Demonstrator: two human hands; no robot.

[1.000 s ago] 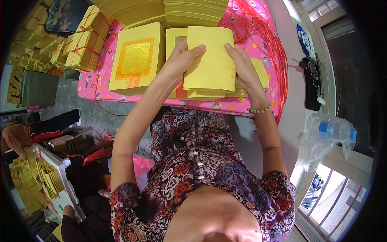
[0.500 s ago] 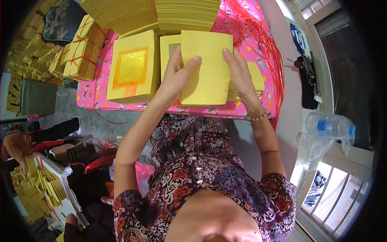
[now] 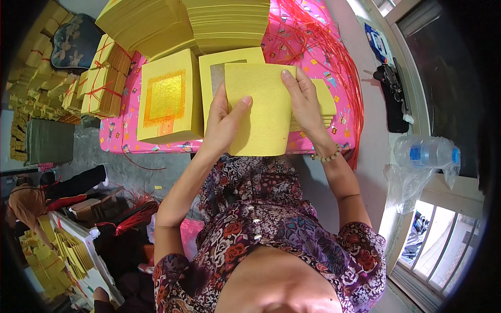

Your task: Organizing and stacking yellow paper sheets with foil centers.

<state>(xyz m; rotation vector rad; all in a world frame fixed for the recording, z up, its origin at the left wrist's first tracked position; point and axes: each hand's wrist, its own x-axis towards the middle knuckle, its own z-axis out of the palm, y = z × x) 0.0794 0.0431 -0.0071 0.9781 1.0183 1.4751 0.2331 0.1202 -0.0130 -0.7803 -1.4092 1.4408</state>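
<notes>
Between my two hands is a stack of yellow paper sheets point(image 3: 259, 115), held upright at the near edge of the table. My left hand point(image 3: 225, 120) grips its left side, thumb on the near face. On the right side my right hand point(image 3: 307, 101) does the same, thumb near the upper corner. Just behind stands another yellow paper stack point(image 3: 252, 53) with a grey square on top, partly hidden by the held sheets. To its left sits a thick paper stack with a gold foil square point(image 3: 167, 95) edged in orange. More sheets point(image 3: 324, 101) lie beyond my right hand.
Tall yellow stacks point(image 3: 227, 26) fill the table's far side on a pink patterned cover point(image 3: 347, 128). Red strips point(image 3: 342, 62) run along its right. Tied bundles point(image 3: 103, 94) stand at left. A plastic bottle point(image 3: 428, 154) lies right. Another person point(image 3: 28, 203) is at lower left.
Both hands have brought the held paper stack nearer to me, past the table's edge. More of the stack with the grey square now shows behind it.
</notes>
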